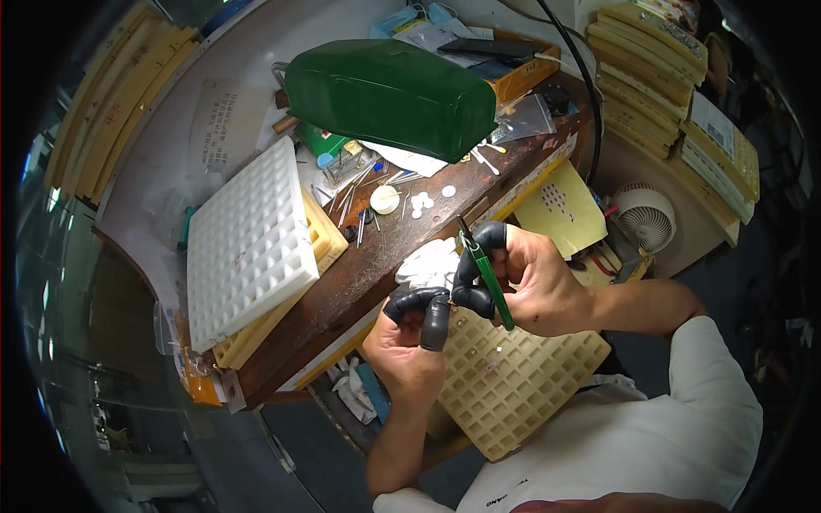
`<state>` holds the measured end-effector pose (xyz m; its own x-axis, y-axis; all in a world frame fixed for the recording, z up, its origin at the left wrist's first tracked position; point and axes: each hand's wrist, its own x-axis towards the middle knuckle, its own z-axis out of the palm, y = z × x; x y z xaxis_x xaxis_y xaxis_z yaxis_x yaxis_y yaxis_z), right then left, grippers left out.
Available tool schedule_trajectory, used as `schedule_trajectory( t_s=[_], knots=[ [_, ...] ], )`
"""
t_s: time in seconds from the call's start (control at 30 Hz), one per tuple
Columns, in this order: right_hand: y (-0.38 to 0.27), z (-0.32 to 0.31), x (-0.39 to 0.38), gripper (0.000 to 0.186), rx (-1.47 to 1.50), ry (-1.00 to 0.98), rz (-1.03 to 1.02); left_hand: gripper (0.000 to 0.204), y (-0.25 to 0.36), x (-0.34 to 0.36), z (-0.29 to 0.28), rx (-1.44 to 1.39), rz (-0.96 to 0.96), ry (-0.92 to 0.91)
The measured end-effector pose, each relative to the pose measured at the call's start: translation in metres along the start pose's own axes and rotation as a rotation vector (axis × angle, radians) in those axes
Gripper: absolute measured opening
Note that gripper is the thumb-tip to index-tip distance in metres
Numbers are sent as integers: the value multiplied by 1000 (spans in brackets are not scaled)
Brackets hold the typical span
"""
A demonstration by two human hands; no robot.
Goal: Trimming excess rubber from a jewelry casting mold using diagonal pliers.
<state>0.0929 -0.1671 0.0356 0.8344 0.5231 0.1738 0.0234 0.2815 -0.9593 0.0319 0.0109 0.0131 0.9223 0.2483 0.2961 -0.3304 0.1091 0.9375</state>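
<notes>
Black finger covers sheathe several fingertips on both hands. My left hand (406,355) is closed in a pinch, its thumb and forefinger meeting the right fingertips around a tiny piece too small to name. In my right hand (543,286) lies a slim green-handled tool (493,291) with a dark pointed end, slanting up and away; its exact kind does not show. The right thumb and forefinger curl close to the left ones. Below both hands, a cream tray (522,398) with square pockets holds a few tiny pieces. Crumpled white cloth (428,263) lies just behind the fingers.
A green lamp shade (389,98) overhangs the wooden bench (376,265). White pocketed tray (248,244) leans at left atop yellowish trays. Thin tools, swabs and a round white pot (385,199) lie mid-bench. A fan (644,218) and stacked trays (646,81) stand at right.
</notes>
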Motion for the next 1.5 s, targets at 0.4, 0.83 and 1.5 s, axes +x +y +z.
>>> schedule_trajectory(
  t_s=[0.4, 0.83, 1.5],
  knots=[
    [-3, -1, -4, 55, -658, 5, -538, 13, 2, 1, 2, 93, 50, 12],
    [14, -4, 2, 39, -221, 116, -160, 16, 1, 4, 9, 528, 417, 62],
    [4, -5, -7, 26, 68, 167, -45, 16, 8, -15, 15, 410, 216, 44]
  ],
)
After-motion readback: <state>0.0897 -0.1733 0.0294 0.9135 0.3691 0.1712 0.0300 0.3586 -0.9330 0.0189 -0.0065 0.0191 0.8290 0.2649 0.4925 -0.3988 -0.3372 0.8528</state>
